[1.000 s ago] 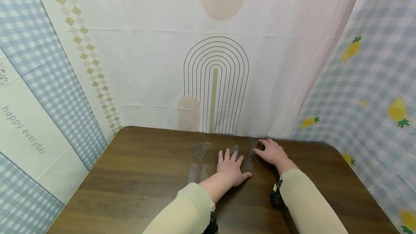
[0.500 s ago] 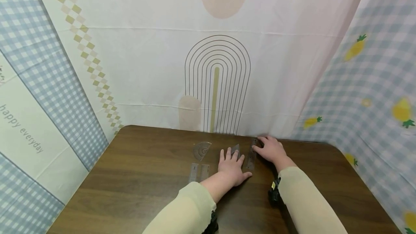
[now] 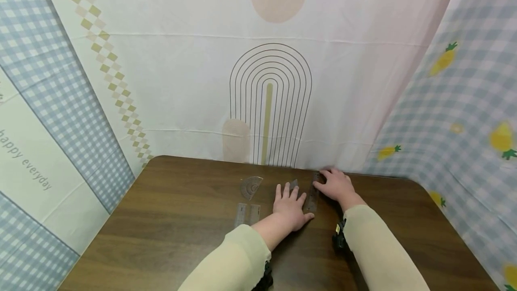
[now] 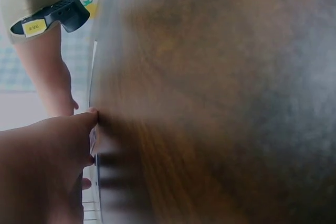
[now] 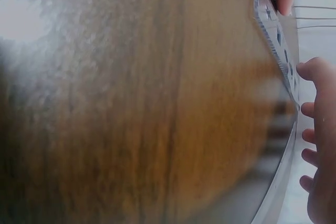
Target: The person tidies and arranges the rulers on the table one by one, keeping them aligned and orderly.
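Observation:
My left hand [image 3: 290,210] lies with spread, straight fingers over a small clear set square [image 3: 294,184], partly hiding it. To its right is a transparent ruler [image 3: 313,199] with cut-out shapes along it. My right hand [image 3: 338,187] pinches the far end of this ruler between thumb and fingers. In the right wrist view the ruler [image 5: 275,35] runs from the right fingertips towards the left hand [image 5: 320,103]. The left wrist view shows the left hand [image 4: 47,150] low at the tabletop, its fingertips partly hidden.
A clear protractor [image 3: 251,187] lies left of the left hand. Below it two short clear strips, like rulers, lie side by side, the left one [image 3: 240,214] and the right one [image 3: 254,213]. The brown wooden table [image 3: 169,219] ends at a patterned cloth [image 3: 186,93] behind.
The left hand has shifted slightly right, covering more of the set square. The right hand stays at the ruler's far end, and the head view has tilted a little.

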Demonstrator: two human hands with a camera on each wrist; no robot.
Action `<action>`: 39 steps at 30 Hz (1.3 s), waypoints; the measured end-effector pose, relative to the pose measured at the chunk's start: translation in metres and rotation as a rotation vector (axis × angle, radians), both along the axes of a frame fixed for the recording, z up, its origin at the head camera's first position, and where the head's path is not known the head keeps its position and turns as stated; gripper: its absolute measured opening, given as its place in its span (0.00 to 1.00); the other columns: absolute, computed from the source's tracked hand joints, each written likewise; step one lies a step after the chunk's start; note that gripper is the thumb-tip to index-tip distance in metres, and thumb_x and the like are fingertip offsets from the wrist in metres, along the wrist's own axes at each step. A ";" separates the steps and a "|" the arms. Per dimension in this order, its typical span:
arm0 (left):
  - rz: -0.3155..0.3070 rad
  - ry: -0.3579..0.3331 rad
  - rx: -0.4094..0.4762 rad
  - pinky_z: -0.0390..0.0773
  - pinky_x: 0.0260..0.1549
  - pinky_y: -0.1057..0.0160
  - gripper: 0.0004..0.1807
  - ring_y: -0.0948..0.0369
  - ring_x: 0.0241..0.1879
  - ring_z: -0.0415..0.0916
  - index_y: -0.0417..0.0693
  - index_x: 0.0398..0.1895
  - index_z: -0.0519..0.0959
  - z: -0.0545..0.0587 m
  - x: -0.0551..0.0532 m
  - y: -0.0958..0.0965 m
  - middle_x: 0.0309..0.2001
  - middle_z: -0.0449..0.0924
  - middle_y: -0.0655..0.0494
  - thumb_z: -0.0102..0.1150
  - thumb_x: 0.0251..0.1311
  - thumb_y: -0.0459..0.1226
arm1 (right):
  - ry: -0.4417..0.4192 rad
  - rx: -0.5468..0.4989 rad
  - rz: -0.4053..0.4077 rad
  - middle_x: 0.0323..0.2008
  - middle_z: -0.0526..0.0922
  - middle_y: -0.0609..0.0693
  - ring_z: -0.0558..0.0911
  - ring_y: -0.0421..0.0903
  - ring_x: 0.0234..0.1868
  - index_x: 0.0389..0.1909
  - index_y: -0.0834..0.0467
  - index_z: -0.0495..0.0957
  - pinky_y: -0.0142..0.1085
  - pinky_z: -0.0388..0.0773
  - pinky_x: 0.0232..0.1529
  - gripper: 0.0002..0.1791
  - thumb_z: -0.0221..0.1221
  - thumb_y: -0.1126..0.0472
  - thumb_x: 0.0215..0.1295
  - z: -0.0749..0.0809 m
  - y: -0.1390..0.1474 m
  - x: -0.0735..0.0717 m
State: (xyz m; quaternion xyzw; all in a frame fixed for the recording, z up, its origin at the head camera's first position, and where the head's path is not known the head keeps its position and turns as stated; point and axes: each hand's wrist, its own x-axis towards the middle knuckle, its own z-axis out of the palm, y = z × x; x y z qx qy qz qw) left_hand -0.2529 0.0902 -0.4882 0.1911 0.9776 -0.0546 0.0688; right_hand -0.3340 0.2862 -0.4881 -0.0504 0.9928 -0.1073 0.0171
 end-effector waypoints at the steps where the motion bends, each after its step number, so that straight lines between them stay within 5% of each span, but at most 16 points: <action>1: 0.000 0.001 -0.005 0.37 0.73 0.44 0.40 0.51 0.78 0.36 0.74 0.78 0.53 0.000 0.000 0.000 0.79 0.46 0.63 0.30 0.64 0.72 | -0.001 0.005 0.002 0.71 0.60 0.68 0.59 0.70 0.69 0.70 0.62 0.68 0.66 0.54 0.65 0.38 0.53 0.39 0.69 0.000 -0.001 0.000; 26: 0.056 -0.020 -0.038 0.35 0.72 0.42 0.40 0.51 0.78 0.33 0.79 0.77 0.51 -0.007 -0.013 0.013 0.79 0.44 0.65 0.30 0.61 0.75 | 0.012 -0.002 0.007 0.69 0.63 0.68 0.60 0.70 0.69 0.65 0.61 0.73 0.66 0.52 0.66 0.38 0.55 0.36 0.66 -0.007 -0.002 -0.005; 39: 0.043 -0.020 -0.032 0.34 0.72 0.43 0.39 0.52 0.78 0.33 0.80 0.77 0.50 -0.002 -0.010 0.013 0.79 0.43 0.65 0.30 0.62 0.73 | 0.018 -0.026 0.008 0.68 0.64 0.68 0.60 0.70 0.69 0.65 0.61 0.73 0.67 0.50 0.66 0.36 0.55 0.38 0.67 -0.007 0.000 -0.003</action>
